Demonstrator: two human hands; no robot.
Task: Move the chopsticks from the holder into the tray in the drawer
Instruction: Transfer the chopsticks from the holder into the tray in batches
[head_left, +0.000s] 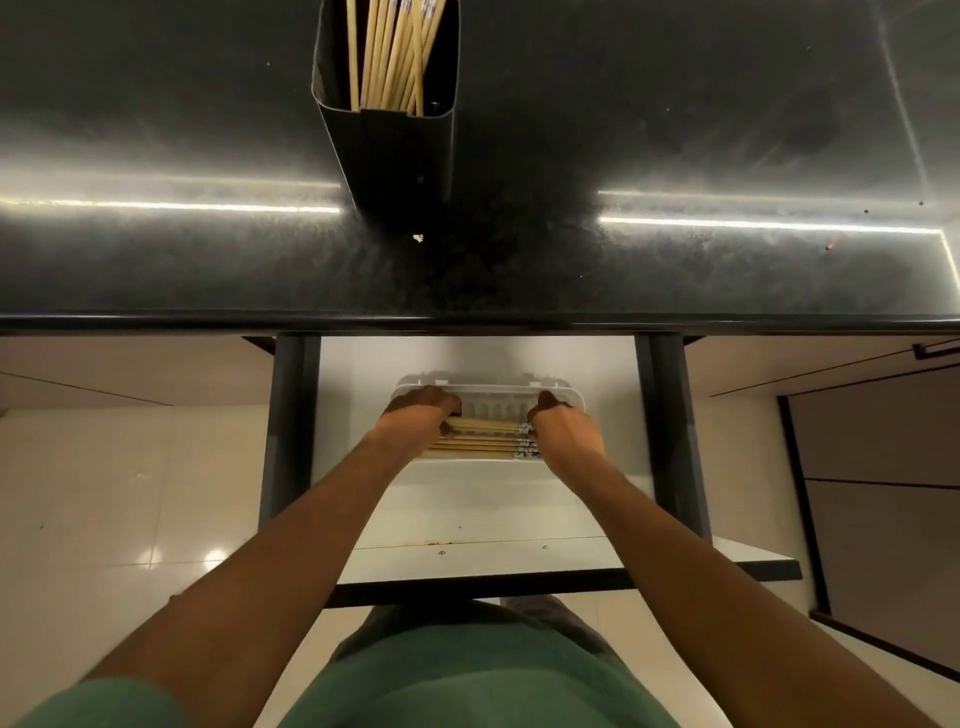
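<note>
Partly hidden, both hands' fingers curl down: left hand (422, 415) and right hand (563, 427) grip the chopsticks (480, 439) by their ends inside the white tray (569, 397), frame centre; the holder (387, 98) is cut off at top.

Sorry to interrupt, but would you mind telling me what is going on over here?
A person is moving chopsticks into a white tray that sits in an open drawer below a dark counter. Both hands are down at the tray: the left hand at one end and the right hand at the other end of a bundle of chopsticks lying flat in it. Many more chopsticks stand in the black holder on the counter, so the job is unfinished.
</note>
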